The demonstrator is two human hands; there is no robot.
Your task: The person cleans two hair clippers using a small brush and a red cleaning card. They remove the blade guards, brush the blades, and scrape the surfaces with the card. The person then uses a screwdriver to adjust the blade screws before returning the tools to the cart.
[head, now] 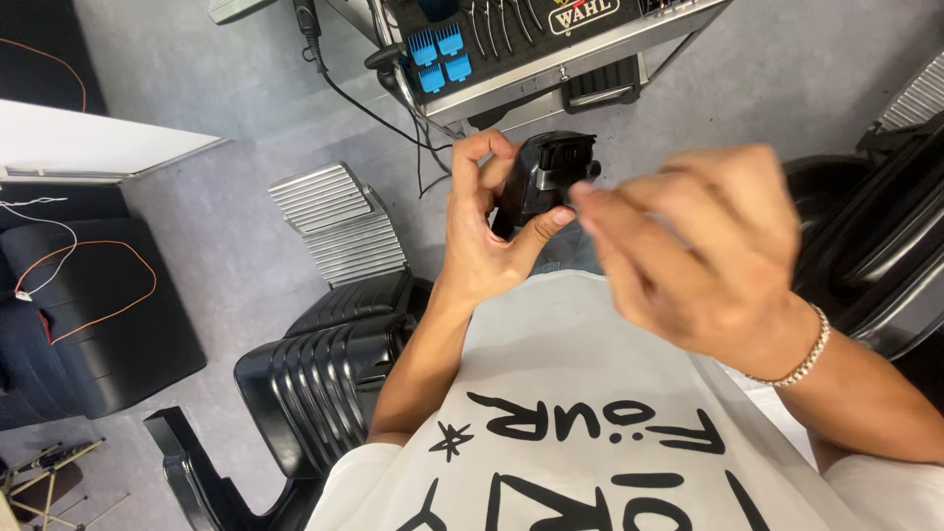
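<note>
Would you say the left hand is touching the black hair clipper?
Touching. The head view shows the left hand wrapped around the black hair clipper, thumb pressed against its side.

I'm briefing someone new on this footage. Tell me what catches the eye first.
At centre, the left hand grips a black hair clipper, while the blurred right hand, with a silver bracelet at its wrist, has its fingers at the clipper's head. Above, a tool cart carries blue comb guards; a black barber chair stands lower left.

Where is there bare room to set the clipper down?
Bare grey floor lies between the white panel and the ribbed footrest. The tool cart is crowded. The left hand holds the black clipper.
</note>
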